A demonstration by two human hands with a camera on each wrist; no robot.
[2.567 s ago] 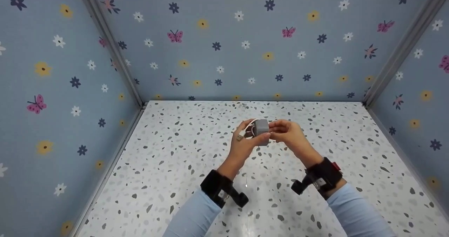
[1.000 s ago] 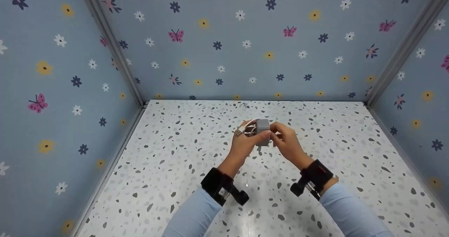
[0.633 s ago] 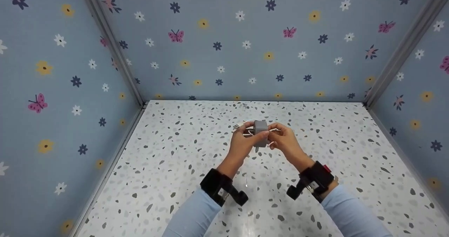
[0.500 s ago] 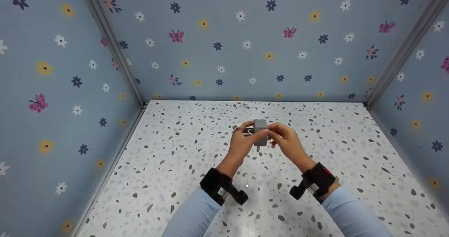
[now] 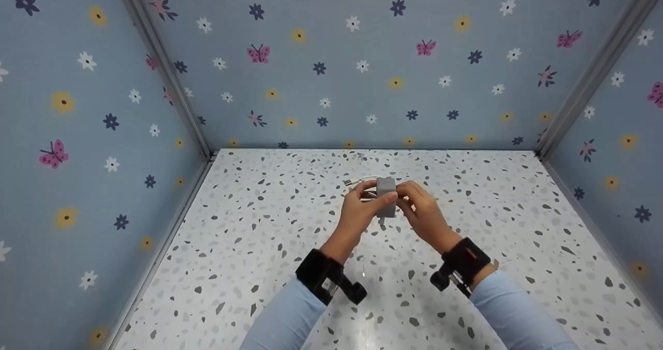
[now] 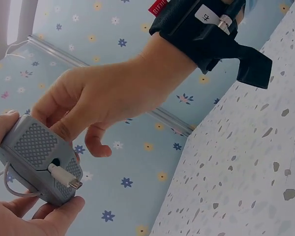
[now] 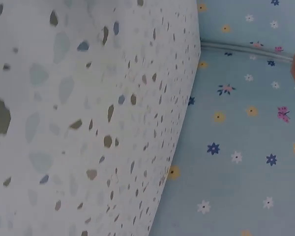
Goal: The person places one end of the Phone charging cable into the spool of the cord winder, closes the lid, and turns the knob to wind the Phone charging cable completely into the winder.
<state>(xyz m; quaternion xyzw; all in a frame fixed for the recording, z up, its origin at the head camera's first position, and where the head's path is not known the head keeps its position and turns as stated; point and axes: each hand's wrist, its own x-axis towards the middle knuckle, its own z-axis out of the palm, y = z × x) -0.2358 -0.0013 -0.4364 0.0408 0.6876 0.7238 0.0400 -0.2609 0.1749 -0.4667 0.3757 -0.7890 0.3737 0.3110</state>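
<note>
A small grey block (image 5: 386, 185) with bevelled edges and a textured face is held up over the table. My left hand (image 5: 357, 207) grips it, thumb on the near side and fingers on the far side. A white USB cable (image 6: 18, 192) loops out of the block. Its micro-USB plug (image 6: 65, 175) pokes from a hole in one side, while the USB-A plug (image 5: 348, 183) sticks out past the left fingers. My right hand (image 5: 423, 210) has thumb and curled fingers at the block's right side; their tips are partly hidden behind it in the left wrist view.
A white speckled table (image 5: 269, 236) lies under both hands. Blue flowered panels (image 5: 342, 65) stand at the back and both sides, joined by grey metal corner posts (image 5: 166, 70). Each wrist wears a black camera mount (image 5: 316, 275).
The USB-A plug has swung from above the left hand up and away to the left. The micro-USB plug has come into view below the block. The right fingers have shifted repeatedly at its side.
</note>
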